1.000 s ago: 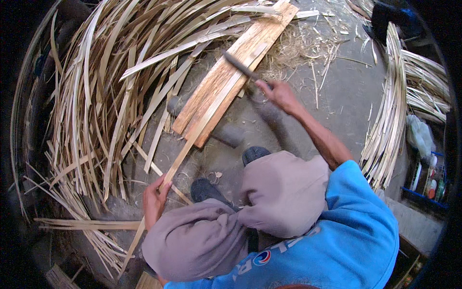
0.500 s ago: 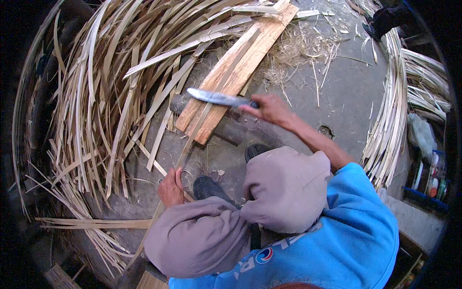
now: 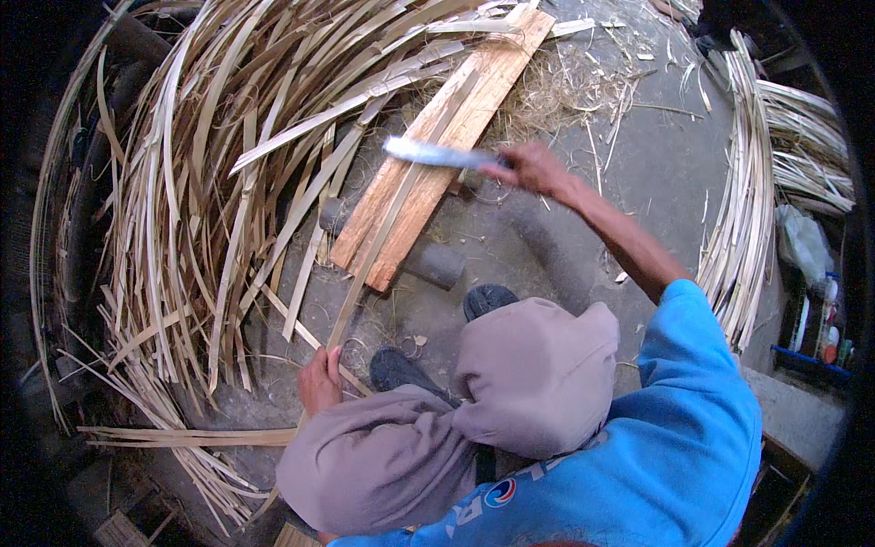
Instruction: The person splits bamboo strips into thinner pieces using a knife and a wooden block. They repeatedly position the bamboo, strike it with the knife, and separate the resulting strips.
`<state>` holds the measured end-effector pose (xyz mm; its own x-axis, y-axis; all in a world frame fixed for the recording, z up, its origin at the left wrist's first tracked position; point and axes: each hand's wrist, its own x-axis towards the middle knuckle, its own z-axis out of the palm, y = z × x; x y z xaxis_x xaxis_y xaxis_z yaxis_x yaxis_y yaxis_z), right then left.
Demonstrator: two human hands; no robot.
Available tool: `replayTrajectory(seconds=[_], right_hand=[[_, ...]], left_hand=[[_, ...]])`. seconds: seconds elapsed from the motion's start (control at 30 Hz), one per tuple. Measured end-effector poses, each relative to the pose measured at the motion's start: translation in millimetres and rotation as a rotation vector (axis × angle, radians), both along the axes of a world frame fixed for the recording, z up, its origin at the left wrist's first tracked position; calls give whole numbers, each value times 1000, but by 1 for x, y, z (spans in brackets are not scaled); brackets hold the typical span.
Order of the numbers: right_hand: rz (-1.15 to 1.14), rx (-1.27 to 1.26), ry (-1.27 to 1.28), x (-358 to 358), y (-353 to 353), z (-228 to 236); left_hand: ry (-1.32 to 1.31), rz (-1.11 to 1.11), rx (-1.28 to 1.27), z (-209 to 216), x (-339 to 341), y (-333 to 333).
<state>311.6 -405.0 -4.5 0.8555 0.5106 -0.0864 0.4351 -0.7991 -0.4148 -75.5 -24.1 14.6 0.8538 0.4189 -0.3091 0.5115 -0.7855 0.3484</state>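
Note:
My right hand (image 3: 538,171) grips the dark handle of a broad-bladed knife (image 3: 433,155), blurred by motion. The blade lies crosswise over a long, thin bamboo-like strip (image 3: 387,219) running along a wooden board (image 3: 492,84). My left hand (image 3: 321,381), beside my left knee, pinches the near end of that strip, which passes off the board's lower edge toward me. Whether the blade touches the strip is hard to tell.
A large heap of loose strips (image 3: 187,201) fills the left side. A dark cylinder (image 3: 436,264) lies under the board. Fine shavings (image 3: 547,100) are scattered right of it. Bundled strips (image 3: 740,191), a plastic bag (image 3: 802,244) and a blue-edged tray (image 3: 811,360) stand at right.
The knife in my right hand has moved up the board, away from me and to the right. My left hand stays near my knee, still holding the strip.

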Motion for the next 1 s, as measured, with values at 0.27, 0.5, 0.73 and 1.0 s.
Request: replayTrajectory(seconds=[0.27, 0.5, 0.73, 1.0], right_hand=[[-191, 50, -46, 24, -5, 2], [-301, 198, 14, -12, 16, -24], [-344, 275, 196, -71, 39, -16], [-93, 340, 74, -150, 44, -24]], left_hand=[[189, 49, -199, 21, -31, 28], [-315, -158, -154, 0, 28, 13], [-416, -203, -58, -6, 93, -17], [-348, -80, -239, -16, 70, 12]])
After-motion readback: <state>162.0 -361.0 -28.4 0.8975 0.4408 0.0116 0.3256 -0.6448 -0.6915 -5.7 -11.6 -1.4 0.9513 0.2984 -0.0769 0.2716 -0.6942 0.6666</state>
